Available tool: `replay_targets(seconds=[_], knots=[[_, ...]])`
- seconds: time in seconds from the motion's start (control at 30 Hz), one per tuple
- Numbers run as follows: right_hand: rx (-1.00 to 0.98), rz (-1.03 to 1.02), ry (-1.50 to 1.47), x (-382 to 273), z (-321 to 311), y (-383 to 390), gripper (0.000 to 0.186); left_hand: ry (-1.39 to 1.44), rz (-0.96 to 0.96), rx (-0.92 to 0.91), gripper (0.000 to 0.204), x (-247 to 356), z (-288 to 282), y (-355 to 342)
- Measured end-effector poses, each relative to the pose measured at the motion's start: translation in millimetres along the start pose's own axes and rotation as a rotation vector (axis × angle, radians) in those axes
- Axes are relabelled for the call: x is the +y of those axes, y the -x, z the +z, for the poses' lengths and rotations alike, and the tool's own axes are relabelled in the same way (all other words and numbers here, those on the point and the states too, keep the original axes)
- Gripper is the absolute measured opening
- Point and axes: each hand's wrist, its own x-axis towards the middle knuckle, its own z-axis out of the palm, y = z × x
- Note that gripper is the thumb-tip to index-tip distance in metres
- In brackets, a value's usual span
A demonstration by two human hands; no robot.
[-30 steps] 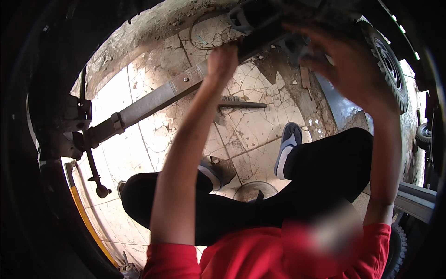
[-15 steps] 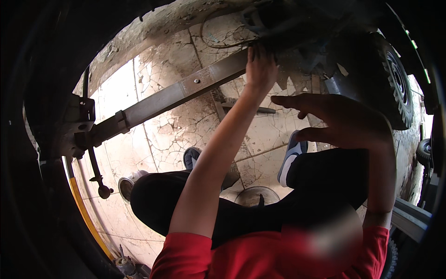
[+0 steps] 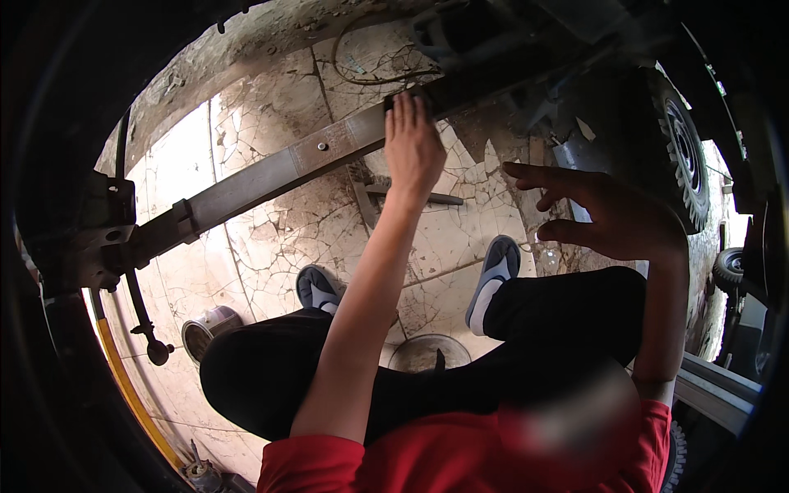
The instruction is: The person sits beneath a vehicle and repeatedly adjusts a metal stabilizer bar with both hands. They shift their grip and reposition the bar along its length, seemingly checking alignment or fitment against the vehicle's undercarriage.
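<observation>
A long metal beam runs from lower left to upper right, grey at its left and middle, dark toward the upper right. My left hand lies across it, fingers close together and pressed down. A small dark piece shows beneath those fingertips; its kind is hidden by the hand. A round bolt or pin head sticks up from the beam left of the hand. In shade to the right, my right hand is raised with fingers apart, holding nothing.
On the cracked tile floor lie a dark bar-shaped tool, a round pan and an open can. A rod with a ball end hangs at left. A toothed tyre stands at right; a thin hose curves behind the beam.
My left hand has slid left along the beam, and the dark piece under its fingers now shows. The whole view has shifted slightly. My right hand stays raised and open.
</observation>
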Motion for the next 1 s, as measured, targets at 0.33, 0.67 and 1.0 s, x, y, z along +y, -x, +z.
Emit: replay_targets(seconds=[0.33,0.67,1.0], knots=[[0.117,-0.080,0.006,18,-11,9,0.072,0.040,-0.126,0.174,0.047,-33,-44,7],[0.016,-0.003,0.026,11,-4,6,0.074,-0.127,0.081,-0.114,0.053,14,-10,21],[-0.127,0.048,0.036,0,3,-14,0.078,-0.048,0.078,-0.060,0.055,19,9,-5]])
